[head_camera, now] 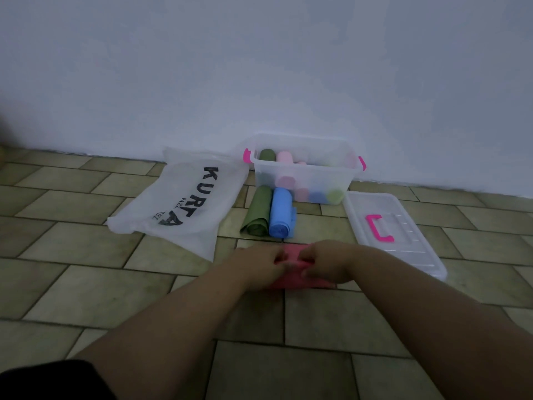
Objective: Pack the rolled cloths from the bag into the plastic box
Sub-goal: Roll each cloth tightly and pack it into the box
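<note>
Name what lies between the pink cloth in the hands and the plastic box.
Two rolled cloths, a green roll left of a blue roll, separate the pink cloth from the plastic box; head view.

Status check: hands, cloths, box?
Left hand and right hand both grip pink cloth on floor. Green roll, blue roll lie outside box, partly filled. Lid off, bag flat at left; those two rolls sit between hands and box.
</note>
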Demonstrator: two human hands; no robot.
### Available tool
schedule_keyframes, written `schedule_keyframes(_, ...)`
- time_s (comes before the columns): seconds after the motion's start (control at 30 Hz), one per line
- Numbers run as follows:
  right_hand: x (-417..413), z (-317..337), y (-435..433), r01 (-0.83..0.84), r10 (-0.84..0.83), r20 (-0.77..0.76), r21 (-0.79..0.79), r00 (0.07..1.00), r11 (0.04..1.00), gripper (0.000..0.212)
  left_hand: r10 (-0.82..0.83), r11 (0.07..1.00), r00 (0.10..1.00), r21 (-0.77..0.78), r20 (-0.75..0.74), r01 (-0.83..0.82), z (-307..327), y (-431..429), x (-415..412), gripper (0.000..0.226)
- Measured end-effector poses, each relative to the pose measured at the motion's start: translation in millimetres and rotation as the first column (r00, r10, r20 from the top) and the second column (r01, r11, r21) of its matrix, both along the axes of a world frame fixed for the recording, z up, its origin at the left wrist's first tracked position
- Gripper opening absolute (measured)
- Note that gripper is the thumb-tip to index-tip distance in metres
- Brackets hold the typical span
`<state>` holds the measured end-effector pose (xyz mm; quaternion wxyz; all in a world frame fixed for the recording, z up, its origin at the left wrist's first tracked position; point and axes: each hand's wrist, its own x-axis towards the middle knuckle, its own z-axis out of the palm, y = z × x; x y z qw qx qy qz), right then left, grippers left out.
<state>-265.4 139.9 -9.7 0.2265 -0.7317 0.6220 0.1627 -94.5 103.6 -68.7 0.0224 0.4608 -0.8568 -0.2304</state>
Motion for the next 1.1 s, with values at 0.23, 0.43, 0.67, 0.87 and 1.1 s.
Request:
schedule_keyframes(0.23,-7,-25,21,0.030,0.025,0.108,-0.478,0.994,0.878,0.030,0.024,0.993,0.998,-0.115,0.055,-0.018,-5,-16,-12,0.045)
schedule_keyframes(0.43,-3,-39,30,-0.037,0.069,0.035,-0.570,0.997,0.821,0.031,0.215,0.914,0.976,-0.361,0.042,-0.186,-1,-6,-17,0.053)
schedule_keyframes(0.67,6,-23,17,0.282,-0.239,0.157,-0.370,0.958,0.885,0.020,0.787,0.614,0.446,0.606,-0.427,-0.505,0,55,-43,0.048)
schedule_keyframes(0.87,15,-29,46,0.603,-0.479,0.693,0.080,0.539,0.794,0.017,0.885,0.452,0.282,0.828,-0.370,-0.331,5,54,-42,0.036)
schedule_keyframes(1.1,17,-34,57,0.558,-0.572,0.818,0.452,0.052,0.696,0.027,0.913,0.397,0.097,0.917,-0.397,0.014,3,58,-30,0.028)
